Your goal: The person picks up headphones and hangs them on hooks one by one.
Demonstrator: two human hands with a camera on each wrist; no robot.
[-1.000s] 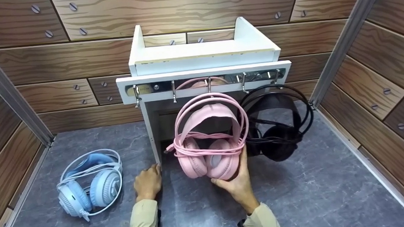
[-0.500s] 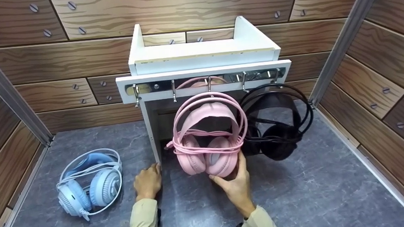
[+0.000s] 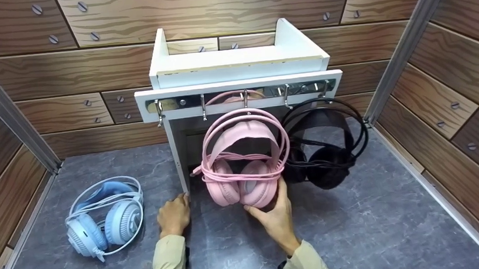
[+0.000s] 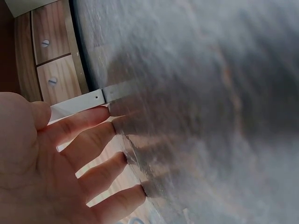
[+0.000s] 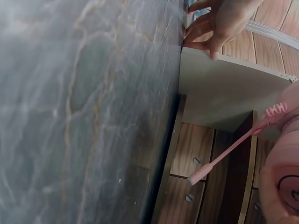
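Pink over-ear headphones [image 3: 259, 189], their cable wrapped round them, hang before the middle hook [image 3: 245, 98] of a white rack [image 3: 239, 57]. Whether the headband bears on that hook, I cannot tell. My right hand [image 3: 279, 221] holds the right-side ear cup from below, thumb under it and fingers along its outer side. A pink cable plug [image 5: 201, 175] dangles in the right wrist view. Low at the rack's left side panel [image 4: 77, 103], my left hand [image 3: 173, 215] pinches the front edge between thumb and fingers, fingertips touching the tabletop.
Black headphones [image 3: 329, 168] hang on the rack's right end, beside the pink pair. Light blue headphones [image 3: 122, 220] lie on the grey marbled tabletop [image 3: 374, 230] at left. Wood-patterned walls [image 3: 232, 10] enclose the back and sides.
The pink headphones' ear cups have shifted slightly up and left with my right hand. My left hand keeps its place on the panel. The head view has drifted slightly.
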